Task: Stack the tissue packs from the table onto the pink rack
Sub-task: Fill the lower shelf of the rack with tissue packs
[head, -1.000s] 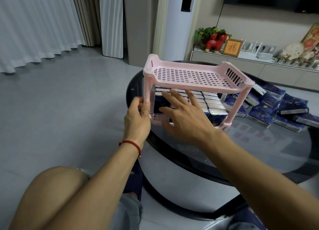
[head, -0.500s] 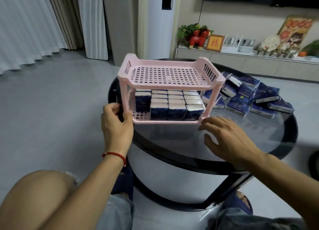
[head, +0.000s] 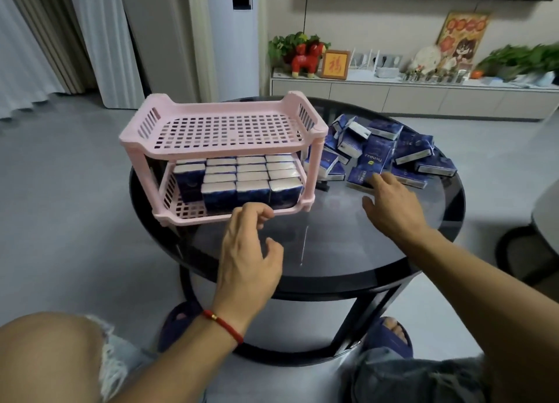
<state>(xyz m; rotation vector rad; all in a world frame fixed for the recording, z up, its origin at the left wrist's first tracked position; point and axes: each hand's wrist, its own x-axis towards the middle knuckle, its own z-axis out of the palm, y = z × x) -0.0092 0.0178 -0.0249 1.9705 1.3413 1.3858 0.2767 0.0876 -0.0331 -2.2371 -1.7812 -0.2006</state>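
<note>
Rack: pink rack (head: 223,136) sits at roughly 10 o'clock on the round black glass table (head: 332,251), two tiers, upright, long side facing me.
Top shelf: bare as far as I can see, just the perforated grid.
Bottom shelf: packed with blue-and-white tissue packs (head: 242,178) standing in tidy rows, about four across and several deep. One slot at the front left corner looks open.
Loose pile: the rest of the tissue packs on the table (head: 390,154) are heaped at about 1 o'clock, just to the right of the rack's right legs, lying at all angles. Nearest ones touch or nearly touch the rack, can't tell which.
Left hand: my left hand (head: 248,251) hovers at the front edge of the bottom shelf, around 12 o'clock from my seat. Fingers loosely curled, thumb apart, nothing in it. The fingertips look like they're right at the shelf's lip, can't say if they touch. Red string bracelet (head: 223,325) on the wrist.
Right hand: my right hand (head: 393,203) is flat-ish and spread, palm down, at 1 o'clock, fingertips (head: 376,180) reaching the nearest pack in the pile. Not gripping anything.
Background: low white cabinet (head: 393,95) along the far wall at 1 o'clock with a red horse figure (head: 307,57) on it.
</note>
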